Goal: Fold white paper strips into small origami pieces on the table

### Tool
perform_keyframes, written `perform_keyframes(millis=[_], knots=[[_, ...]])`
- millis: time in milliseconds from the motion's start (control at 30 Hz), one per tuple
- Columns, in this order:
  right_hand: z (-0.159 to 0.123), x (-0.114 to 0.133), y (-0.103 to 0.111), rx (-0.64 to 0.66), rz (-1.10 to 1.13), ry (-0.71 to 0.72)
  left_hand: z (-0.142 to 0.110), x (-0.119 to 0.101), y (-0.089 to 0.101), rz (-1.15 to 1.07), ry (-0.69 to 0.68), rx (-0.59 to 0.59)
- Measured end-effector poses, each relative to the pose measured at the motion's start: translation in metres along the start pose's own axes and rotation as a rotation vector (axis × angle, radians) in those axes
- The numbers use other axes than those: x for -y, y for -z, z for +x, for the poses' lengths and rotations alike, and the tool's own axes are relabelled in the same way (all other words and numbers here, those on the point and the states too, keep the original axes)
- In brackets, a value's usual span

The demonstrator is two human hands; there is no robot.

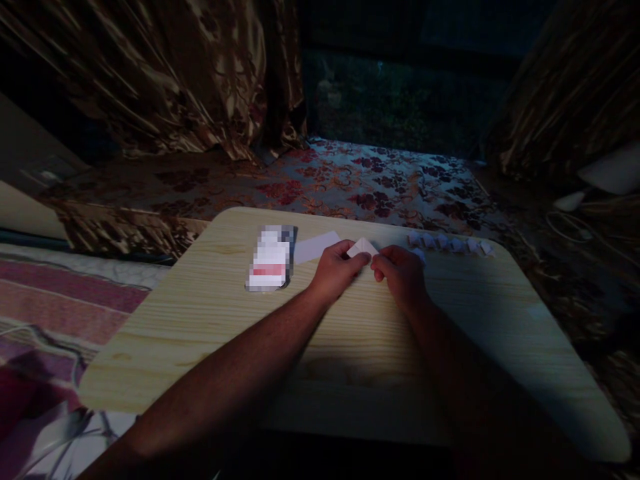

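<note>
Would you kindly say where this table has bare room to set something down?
The tabletop is bare between phone, near left corner and left forearm, then between it and the right forearm. Crowded: the far side, with flat white paper, left hand and right hand at the folded paper, and a row of folded pieces.

Table [200,300], pale wood grain, corners rounded: extending beneath both hands. Pixelated rectangular item [270,259]: lying left of the left hand [335,270]. White sheet [316,248]: lying between that item and the left hand. Small white pieces [443,243]: sitting in a row, beyond and rightward of the right hand [403,270]. Another white piece [419,255]: showing just behind the right hand.
</note>
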State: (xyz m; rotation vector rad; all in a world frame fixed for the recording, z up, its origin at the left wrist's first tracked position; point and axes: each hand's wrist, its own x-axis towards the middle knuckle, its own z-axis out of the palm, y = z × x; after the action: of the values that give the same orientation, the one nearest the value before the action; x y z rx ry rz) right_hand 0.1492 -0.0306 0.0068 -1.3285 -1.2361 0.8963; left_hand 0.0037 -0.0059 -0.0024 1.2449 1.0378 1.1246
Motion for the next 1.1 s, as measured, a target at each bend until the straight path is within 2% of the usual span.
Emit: perform_keyframes(millis=[167,767,1100], knots=[[0.0002,-0.0002,0.0004,0.025,-0.001,-0.012,0.0010,0.0016,0.0000,0.015,0.022,-0.028],[-0.0008,-0.0004,0.0010,0.063,-0.047,0.022,-0.0034,-0.0074,-0.0030,0.120,-0.041,-0.019],[-0.0007,0.0022,0.0014,0.065,-0.028,0.015,-0.0031,-0.0057,-0.0031,0.095,-0.044,-0.027]])
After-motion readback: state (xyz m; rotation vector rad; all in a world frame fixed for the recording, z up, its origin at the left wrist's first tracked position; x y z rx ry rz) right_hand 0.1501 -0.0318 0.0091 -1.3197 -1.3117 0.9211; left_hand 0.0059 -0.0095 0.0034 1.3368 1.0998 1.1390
